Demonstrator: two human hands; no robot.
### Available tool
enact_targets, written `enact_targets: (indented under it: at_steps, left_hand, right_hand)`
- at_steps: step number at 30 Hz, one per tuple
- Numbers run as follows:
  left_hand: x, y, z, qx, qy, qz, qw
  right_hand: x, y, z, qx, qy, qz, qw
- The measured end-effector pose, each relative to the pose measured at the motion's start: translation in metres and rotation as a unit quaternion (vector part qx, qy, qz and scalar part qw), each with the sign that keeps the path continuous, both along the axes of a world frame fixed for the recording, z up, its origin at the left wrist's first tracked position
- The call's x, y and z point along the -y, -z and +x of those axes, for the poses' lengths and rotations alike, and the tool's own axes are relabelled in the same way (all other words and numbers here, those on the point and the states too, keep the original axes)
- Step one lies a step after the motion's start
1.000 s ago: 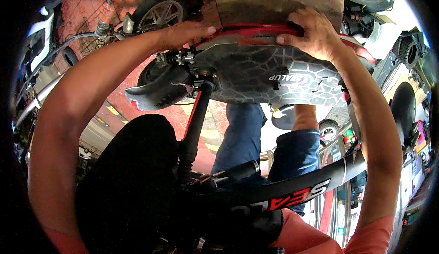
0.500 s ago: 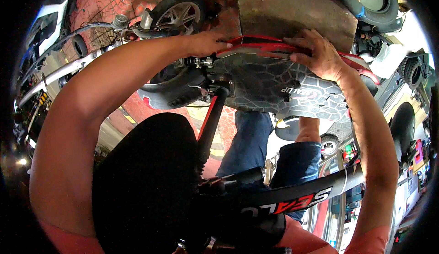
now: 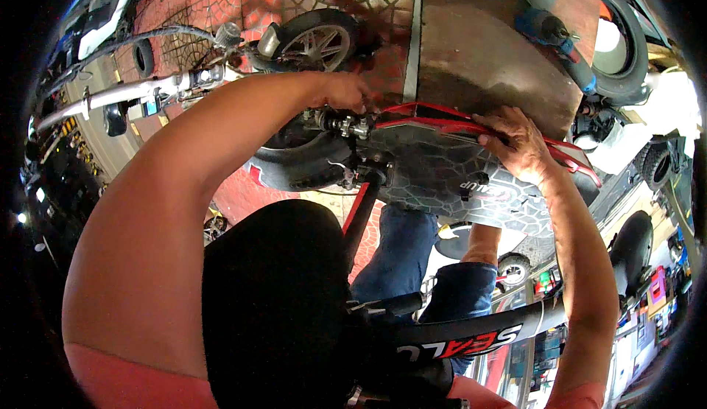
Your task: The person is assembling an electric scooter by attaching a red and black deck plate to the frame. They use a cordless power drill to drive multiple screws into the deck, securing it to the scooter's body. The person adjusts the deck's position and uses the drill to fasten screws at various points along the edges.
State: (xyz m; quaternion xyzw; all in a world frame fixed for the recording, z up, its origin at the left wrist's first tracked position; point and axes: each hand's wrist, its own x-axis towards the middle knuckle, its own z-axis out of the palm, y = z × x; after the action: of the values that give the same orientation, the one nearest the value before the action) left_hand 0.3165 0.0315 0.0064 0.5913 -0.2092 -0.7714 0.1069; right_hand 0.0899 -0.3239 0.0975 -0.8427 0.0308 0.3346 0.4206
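Note:
An electric scooter lies tipped in front of me, its dark deck (image 3: 420, 162) bearing a cracked-stone pattern. A red trim strip (image 3: 423, 114) runs along the deck's far edge. My right hand (image 3: 519, 144) is closed on that strip, fingers over its far side and thumb on the near side. Just off the strip's left end, my left hand (image 3: 345, 92) has its fingers loosely extended, partly in shadow, with nothing visible in them. Below it are a metal joint (image 3: 350, 126) and the scooter's black tyre (image 3: 302, 169). A black-and-red tube (image 3: 362, 206) comes toward me from the deck.
A large black shape (image 3: 276, 298) and a thick black tube (image 3: 456, 335) fill the near side. Another wheel (image 3: 317, 46) stands at the far left on red tiles. A brown board (image 3: 479, 48) lies beyond the deck, with a blue power tool (image 3: 545, 26) on it. Tyres (image 3: 637, 48) stack at right.
My left hand has come away from the left end of the red trim strip. My right hand keeps its hold. The whole view has shifted, so the scooter sits lower in the picture.

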Motion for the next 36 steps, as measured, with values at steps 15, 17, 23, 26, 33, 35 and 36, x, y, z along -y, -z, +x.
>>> enact_targets:
  at_steps: [15,17,23,26,33,35,36]
  left_hand:
    - [-0.005,-0.018,-0.03,0.149,-0.013,-0.078,0.986]
    - [-0.006,-0.017,-0.032,0.163,-0.02,-0.072,0.984]
    - [0.007,-0.026,-0.033,0.201,0.019,-0.027,0.979]
    - [0.002,-0.016,-0.041,0.227,0.015,-0.037,0.973]
    - [0.001,-0.009,-0.05,0.239,0.032,-0.025,0.97]
    - [-0.006,-0.001,-0.052,0.227,0.019,-0.035,0.973]
    - [-0.008,-0.001,-0.052,0.212,-0.007,-0.025,0.977]
  right_hand:
    - [-0.079,-0.006,0.039,0.036,-0.009,-0.105,0.994]
    - [-0.081,-0.003,0.04,0.052,0.017,-0.102,0.993]
    - [-0.077,0.008,0.039,0.076,0.033,-0.099,0.992]
    - [-0.079,0.006,0.043,0.07,0.047,-0.09,0.992]
    - [-0.082,0.0,0.051,0.039,0.041,-0.102,0.993]
    - [-0.082,-0.001,0.047,0.082,0.047,-0.108,0.99]
    - [-0.08,-0.001,0.049,0.069,0.032,-0.095,0.993]
